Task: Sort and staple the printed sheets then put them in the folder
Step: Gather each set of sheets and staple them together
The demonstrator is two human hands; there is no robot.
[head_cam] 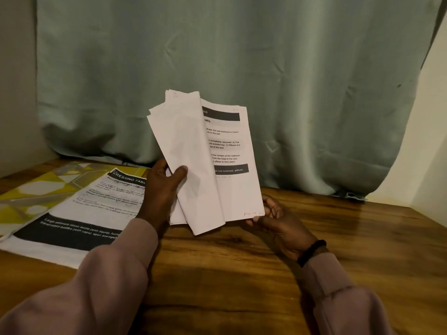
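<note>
The printed sheets [205, 165] are standing upright above the table, and I am seeing my left hand [162, 187] gripping them, its thumb [180, 171] pressing across the blank backs of the folded-over pages. My right hand [275, 218] is pinching the lower right corner of the front printed page. Further left, another printed sheet [79, 213] is lying flat, partly over a yellow patterned folder [36, 187], on the wooden table [242, 274]. A green curtain [242, 56] is hanging behind.

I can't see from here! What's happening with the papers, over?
Left hand and right hand gripping sheet stack, fanned upright. One printed sheet lying on table. Nothing stapled visibly.
</note>
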